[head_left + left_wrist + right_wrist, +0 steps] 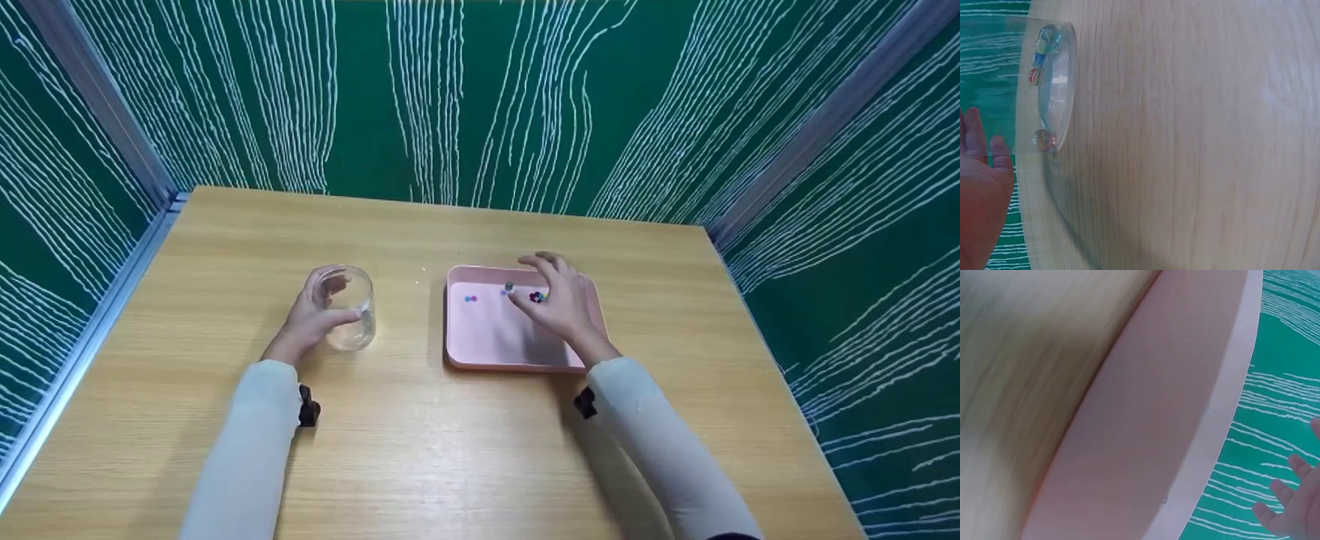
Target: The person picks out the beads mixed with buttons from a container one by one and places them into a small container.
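Marbles (535, 297) lie along the far side of the pink tray (487, 337), where your right hand (559, 300) pinches one at its fingertips. Your left hand (315, 315) grips the clear glass jar (349, 315) standing on the surface (450, 450), left of the tray.

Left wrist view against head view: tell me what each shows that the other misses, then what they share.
Only the left wrist view shows marbles lying at the bottom of the glass jar.

Only the head view shows the pink tray, the small beads in it, and the right hand over the tray with a bead at its fingertips.

Both show the left hand on the jar and the wooden table.
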Available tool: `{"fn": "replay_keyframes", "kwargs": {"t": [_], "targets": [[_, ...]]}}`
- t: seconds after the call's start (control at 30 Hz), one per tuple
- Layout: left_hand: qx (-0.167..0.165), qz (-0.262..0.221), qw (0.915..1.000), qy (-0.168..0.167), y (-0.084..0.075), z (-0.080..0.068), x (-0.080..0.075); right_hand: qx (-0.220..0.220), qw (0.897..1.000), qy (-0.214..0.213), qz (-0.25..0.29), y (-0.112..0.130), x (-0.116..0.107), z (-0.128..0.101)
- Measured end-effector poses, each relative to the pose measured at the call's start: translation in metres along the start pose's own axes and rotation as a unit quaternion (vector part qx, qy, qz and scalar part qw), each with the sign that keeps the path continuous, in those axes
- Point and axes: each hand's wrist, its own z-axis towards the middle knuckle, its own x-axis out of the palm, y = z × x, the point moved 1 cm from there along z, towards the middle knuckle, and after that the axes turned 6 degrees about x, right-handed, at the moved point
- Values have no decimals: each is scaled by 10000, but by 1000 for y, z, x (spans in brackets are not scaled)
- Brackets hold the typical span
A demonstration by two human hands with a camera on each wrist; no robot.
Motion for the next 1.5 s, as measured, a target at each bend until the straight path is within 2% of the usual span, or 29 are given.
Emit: {"fn": "replay_keyframes", "kwargs": {"t": [0.13, 0.4, 0.77, 0.83, 1.0, 1.1, 1.37, 1.5], "targets": [[-2, -35, 10000, 46, -1, -1, 0, 108, 9999, -55, -121, -5, -4, -1], [-250, -148, 9993, 234, -2, -1, -1, -165, 9996, -37, 238, -20, -9, 0], [22, -52, 9999, 113, -2, -3, -1, 202, 9998, -35, 40, -40, -12, 0], [-11, -84, 9999, 122, -8, -5, 0, 292, 9996, -21, 33, -44, -12, -1], [-109, -14, 9999, 117, -10, -4, -1, 474, 9988, -9, 80, -52, -13, -1], [-43, 104, 9999, 108, -3, -2, -2, 516, 9986, -59, 78, -58, -13, -1], [-140, 129, 9996, 225, -1, -2, -2, 547, 9980, -313, -27, -74, -10, -2], [-87, 48, 9998, 162, 0, -1, -1, 812, 9963, -276, -76, -82, -8, -2]]}}
